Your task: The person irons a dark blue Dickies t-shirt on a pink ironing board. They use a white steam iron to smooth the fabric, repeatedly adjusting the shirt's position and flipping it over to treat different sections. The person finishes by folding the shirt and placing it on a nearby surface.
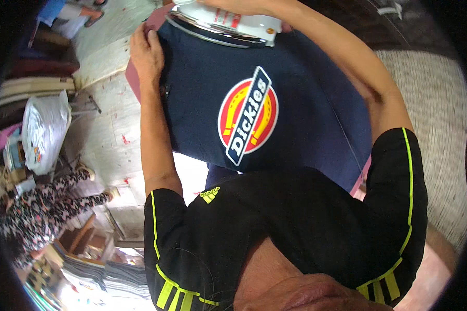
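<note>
Head view: nearest my camera, a black shirt [296, 212] with yellow-green piping fills the lower middle, hiding the near end of the dark blue cloth [303, 111]. That cloth spreads over a pink-edged board [133, 82] across the centre, its round red-and-yellow emblem [248, 115] facing me. At its upper left edge rests the left hand [147, 54], fingers close together, thumb slightly apart. A white iron [246, 22] with a shiny base lies at the upper middle, on the cloth, its top cropped. Over it I see the right hand [238, 5], cut by the frame; I cannot tell how its fingers close. Farther off, at left, I make out a whitish plastic bag [45, 132] and someone's patterned trousers [52, 210], the wearer's upper body lost in the dark rim.
</note>
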Demonstrator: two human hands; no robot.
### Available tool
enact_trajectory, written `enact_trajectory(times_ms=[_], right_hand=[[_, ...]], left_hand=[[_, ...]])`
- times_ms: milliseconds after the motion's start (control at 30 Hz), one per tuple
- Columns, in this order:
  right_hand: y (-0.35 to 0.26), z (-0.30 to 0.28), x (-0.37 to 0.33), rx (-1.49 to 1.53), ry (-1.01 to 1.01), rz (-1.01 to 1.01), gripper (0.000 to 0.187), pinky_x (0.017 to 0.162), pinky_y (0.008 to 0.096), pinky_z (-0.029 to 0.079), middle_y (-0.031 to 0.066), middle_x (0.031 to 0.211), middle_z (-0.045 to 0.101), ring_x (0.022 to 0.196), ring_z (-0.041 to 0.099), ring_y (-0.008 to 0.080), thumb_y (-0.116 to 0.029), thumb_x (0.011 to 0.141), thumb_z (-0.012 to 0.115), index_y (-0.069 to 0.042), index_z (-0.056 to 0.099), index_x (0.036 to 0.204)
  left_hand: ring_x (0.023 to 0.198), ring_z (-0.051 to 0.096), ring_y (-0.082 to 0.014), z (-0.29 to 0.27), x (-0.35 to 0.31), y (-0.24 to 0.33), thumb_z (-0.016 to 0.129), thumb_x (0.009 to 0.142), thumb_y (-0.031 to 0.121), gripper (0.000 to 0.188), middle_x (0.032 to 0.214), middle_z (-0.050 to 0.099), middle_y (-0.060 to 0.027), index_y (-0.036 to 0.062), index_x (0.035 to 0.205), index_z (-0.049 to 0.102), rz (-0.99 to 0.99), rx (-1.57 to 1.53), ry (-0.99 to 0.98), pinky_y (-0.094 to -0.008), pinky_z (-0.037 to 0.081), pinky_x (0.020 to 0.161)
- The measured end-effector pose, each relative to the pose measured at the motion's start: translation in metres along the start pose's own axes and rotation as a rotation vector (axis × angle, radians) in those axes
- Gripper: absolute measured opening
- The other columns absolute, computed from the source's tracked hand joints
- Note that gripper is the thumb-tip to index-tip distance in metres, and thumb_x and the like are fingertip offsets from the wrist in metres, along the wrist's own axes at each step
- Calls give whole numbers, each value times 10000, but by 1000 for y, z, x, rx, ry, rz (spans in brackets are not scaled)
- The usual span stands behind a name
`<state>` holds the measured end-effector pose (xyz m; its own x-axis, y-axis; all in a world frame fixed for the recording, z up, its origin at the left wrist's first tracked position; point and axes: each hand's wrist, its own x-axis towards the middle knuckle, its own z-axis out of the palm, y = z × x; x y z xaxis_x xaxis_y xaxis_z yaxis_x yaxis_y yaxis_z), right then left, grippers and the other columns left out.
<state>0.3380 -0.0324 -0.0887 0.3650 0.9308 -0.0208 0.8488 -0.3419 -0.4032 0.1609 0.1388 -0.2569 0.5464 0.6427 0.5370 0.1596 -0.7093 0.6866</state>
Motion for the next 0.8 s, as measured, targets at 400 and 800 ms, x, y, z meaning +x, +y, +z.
enact_trajectory(times_ms=[400, 800], right_hand=[[37, -128, -367, -163, 198, 632, 459, 831, 345, 496, 135, 973, 689, 872, 635, 204, -439, 982, 589, -26, 635, 1175], [-19, -31, -366, 363, 238, 850, 370, 707, 406, 519, 194, 842, 677, 752, 687, 264, -380, 973, 622, -19, 606, 1050]], left_hand=[[1433, 335, -413, 46, -63, 161, 589, 944, 507, 667, 1506, 434, -205, 36, 1408, 498, 432, 87, -376, -577, 262, 1126], [1489, 234, -448, 64, -97, 177, 524, 976, 439, 638, 1584, 338, -206, 33, 1465, 470, 477, 265, -602, -652, 161, 1162]])
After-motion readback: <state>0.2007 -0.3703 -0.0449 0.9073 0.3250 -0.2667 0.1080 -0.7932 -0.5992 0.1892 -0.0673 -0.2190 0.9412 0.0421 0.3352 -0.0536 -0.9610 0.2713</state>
